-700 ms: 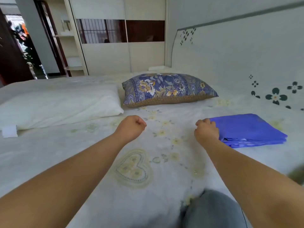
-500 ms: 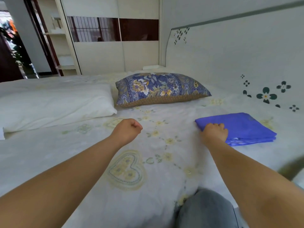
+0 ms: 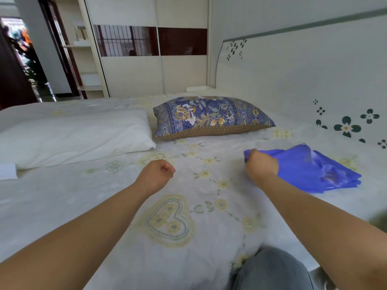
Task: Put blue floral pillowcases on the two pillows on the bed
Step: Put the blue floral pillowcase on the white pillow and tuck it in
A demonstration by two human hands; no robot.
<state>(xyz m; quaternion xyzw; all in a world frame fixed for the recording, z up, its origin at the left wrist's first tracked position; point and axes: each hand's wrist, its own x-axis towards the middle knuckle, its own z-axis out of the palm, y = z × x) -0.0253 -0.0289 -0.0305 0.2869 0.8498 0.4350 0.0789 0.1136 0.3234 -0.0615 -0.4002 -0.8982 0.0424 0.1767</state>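
A folded blue pillowcase [image 3: 310, 170] lies on the bed at the right, near the headboard. My right hand [image 3: 261, 166] grips its near left corner and lifts the top layer, which is blurred. My left hand [image 3: 156, 176] hovers over the sheet in a fist, holding nothing. One pillow [image 3: 209, 116] wears a blue floral case and lies at the far middle of the bed. A bare white pillow [image 3: 73, 137] lies to its left.
The bed [image 3: 188, 227] has a white sheet with yellow heart and flower embroidery. A white headboard [image 3: 303, 80] with green flowers runs along the right. A wardrobe [image 3: 146, 59] stands behind the bed. My knee in grey trousers [image 3: 270, 271] rests at the bottom.
My right hand reached onto the folded blue pillowcase, took hold of its corner and raised the top layer. My left hand stayed in a fist.
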